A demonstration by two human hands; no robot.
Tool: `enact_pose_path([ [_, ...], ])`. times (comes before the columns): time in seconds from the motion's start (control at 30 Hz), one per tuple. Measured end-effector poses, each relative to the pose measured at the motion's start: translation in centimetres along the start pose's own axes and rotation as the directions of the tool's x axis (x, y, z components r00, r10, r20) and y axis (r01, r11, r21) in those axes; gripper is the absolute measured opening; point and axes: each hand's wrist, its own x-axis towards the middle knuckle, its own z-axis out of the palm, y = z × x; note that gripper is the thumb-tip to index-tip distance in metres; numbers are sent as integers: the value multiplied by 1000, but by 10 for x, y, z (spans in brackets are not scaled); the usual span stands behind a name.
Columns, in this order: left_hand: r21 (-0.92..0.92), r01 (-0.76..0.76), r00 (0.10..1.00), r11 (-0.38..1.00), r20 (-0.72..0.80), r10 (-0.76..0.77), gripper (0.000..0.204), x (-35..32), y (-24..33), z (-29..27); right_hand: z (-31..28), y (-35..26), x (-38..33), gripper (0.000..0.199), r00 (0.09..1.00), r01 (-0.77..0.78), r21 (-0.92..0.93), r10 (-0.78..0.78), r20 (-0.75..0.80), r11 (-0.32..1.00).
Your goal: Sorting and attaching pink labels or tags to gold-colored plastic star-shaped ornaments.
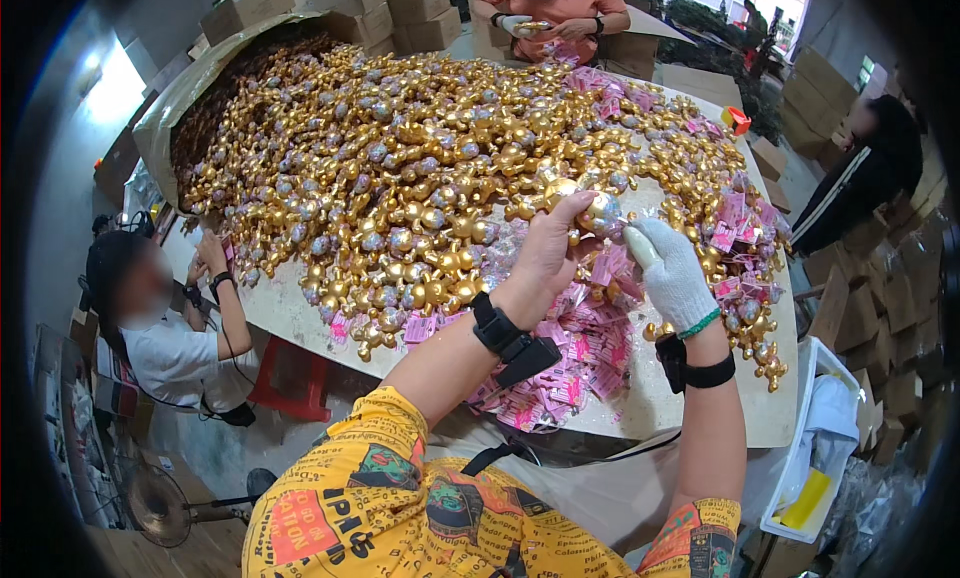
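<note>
The bare left hand (548, 250) is clamped around a small gold, shiny moulded ornament with a silvery round belly (598, 212), held up over the middle of the surface, with the thumb curled across its top. The right hand (672, 270), in a white knitted glove, sits just beside it at about 4 o'clock, fingertips pointed up toward the piece and pinched together; whether they hold anything I cannot tell, though something clear and crinkly, perhaps film, seems to lie between the two hands. To my eye the work goes best if the bare hand keeps the ornament steady and turned toward the gloved fingers, close to the chest, so nothing slips back into the pile.

The pale round surface (690, 418) is heaped with hundreds of matching gold ornaments (400, 168), the heap running from the centre out to 10 o'clock, where it spills from a large brown paper sack (165, 118). A drift of small pink printed tags (580, 363) lies at 6 o'clock, right under the wrists, with more along the rim at 3 o'clock.

Around the room, a person in a white shirt (175, 353) sits at 9 o'clock, a person in an orange shirt (550, 3) works at 12 o'clock, and a person in dark clothing (865, 173) bends at 2 o'clock. Brown cardboard boxes (400, 8) stack behind the sack, and a red plastic stool (292, 378) stands under the near edge.
</note>
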Motion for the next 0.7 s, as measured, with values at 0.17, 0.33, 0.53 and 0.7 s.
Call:
enact_pose_path([
  [0.17,-17,13,1000,1000,-13,-13,24,0,-1,0,10,9,1,27,991,-110,333,129,-34,936],
  [0.33,-6,-14,999,1000,-30,13,17,-1,1,-2,22,5,3,25,981,-124,434,176,-82,892],
  [0.53,54,-20,1000,998,14,19,16,-7,5,4,30,21,5,28,977,-63,429,143,-157,901],
  [0.7,61,-122,990,991,74,118,14,-7,-1,9,38,41,0,12,970,52,-154,-87,-227,987],
])
